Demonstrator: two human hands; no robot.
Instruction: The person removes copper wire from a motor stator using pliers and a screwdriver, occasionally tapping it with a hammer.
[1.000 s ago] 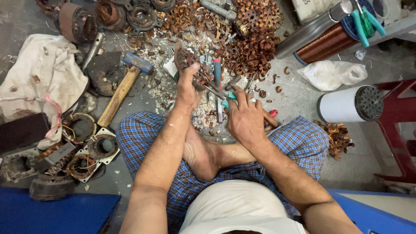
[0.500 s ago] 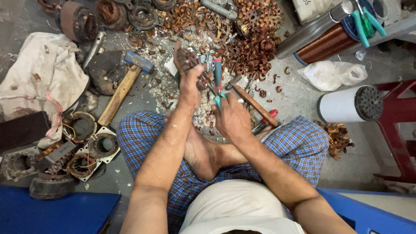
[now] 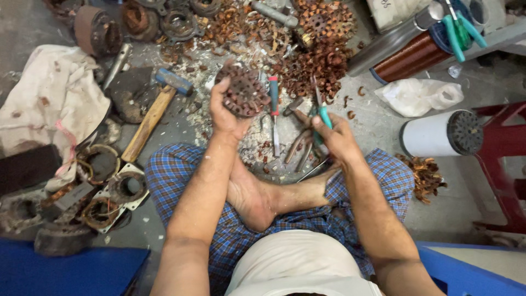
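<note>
A round slotted metal core (image 3: 244,92), rusty brown and ringed with teeth, is held up above the floor (image 3: 378,118) by the left hand (image 3: 226,112); the fingers of that hand are wrapped closely round its left and lower side, so that it is fully gripped and lifted clear of the litter. A pair of pliers with green handles (image 3: 322,116) is held in the right hand (image 3: 337,137), just right of the core and apart from it; the fingers are closed round the handles, and whether the plier tips are parted cannot be told.

Judged from how things lie, the work is well under way but far from finished: a large heap of copper scraps (image 3: 323,60) is piled beyond the core, which suggests that much has already been stripped; to the left of the core several wound motor rings (image 3: 101,161) are seen with their copper in place, apparently untouched. A hammer (image 3: 156,107) lies left of the core and a red-handled screwdriver (image 3: 274,109) just right of it, both on the floor and in no hand.
</note>
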